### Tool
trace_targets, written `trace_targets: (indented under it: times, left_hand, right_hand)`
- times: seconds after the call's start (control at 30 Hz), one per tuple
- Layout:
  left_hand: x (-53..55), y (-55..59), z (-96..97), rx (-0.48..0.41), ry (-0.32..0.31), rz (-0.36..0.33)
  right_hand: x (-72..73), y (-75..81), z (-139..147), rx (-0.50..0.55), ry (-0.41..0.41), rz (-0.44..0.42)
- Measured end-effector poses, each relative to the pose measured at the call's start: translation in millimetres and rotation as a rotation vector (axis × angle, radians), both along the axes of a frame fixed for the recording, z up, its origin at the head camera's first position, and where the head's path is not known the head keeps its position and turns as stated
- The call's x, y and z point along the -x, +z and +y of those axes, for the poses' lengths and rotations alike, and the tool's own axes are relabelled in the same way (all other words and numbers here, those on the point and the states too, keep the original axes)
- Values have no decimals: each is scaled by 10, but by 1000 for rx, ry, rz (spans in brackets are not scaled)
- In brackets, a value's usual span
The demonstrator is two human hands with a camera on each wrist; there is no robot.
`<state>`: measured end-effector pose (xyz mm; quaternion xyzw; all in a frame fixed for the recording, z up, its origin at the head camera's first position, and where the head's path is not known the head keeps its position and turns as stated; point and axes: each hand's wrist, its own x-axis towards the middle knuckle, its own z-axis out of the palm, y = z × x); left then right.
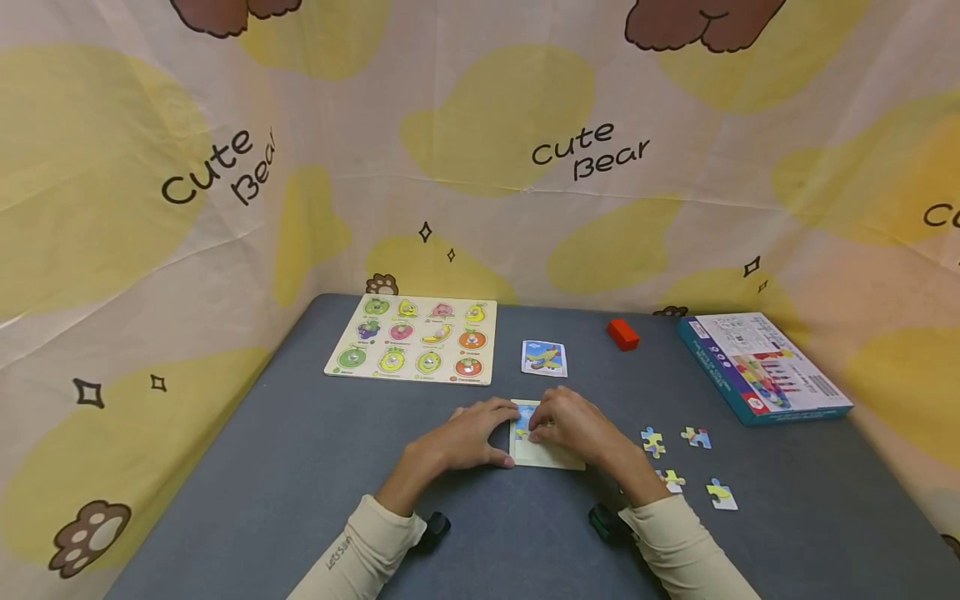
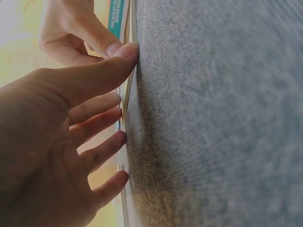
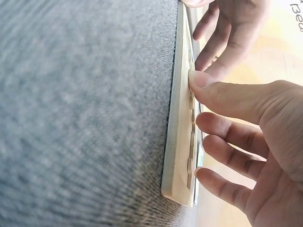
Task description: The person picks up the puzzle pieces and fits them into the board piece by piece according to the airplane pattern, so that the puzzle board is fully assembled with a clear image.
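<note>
A small wooden puzzle board (image 1: 551, 457) lies flat on the table between both hands, with pieces set in its blue and yellow upper left part. My left hand (image 1: 471, 435) is at its left edge, thumb by the near corner and the fairly straight fingers spread toward the far corner. Bent over the board, my right hand (image 1: 572, 423) pinches a puzzle piece at its surface between thumb and index finger; the fingers mostly hide that piece. In the right wrist view the thumb tip (image 3: 201, 79) touches the row of pieces. Loose puzzle pieces (image 1: 652, 442) lie to the right.
A fruit board (image 1: 409, 340) lies at the back left of the grey table (image 1: 300, 467). Behind the puzzle board is a picture card (image 1: 544, 358). A red block (image 1: 622, 334) and a flat box (image 1: 765, 367) are at the back right. Printed cloth surrounds the table.
</note>
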<state>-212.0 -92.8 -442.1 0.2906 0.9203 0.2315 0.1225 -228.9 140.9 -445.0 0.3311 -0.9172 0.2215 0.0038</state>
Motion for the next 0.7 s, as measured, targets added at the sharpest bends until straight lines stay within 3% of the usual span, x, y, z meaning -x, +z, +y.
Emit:
trace_targets:
  times: [0.47,0.7]
  left_hand:
    - [-7,8,16,-16,7,1]
    - [-29,40,46,-13,-28,40]
  right_hand:
    - [3,19,-10,-2,-23,-15]
    - [9,11,-11,19,-13,-21]
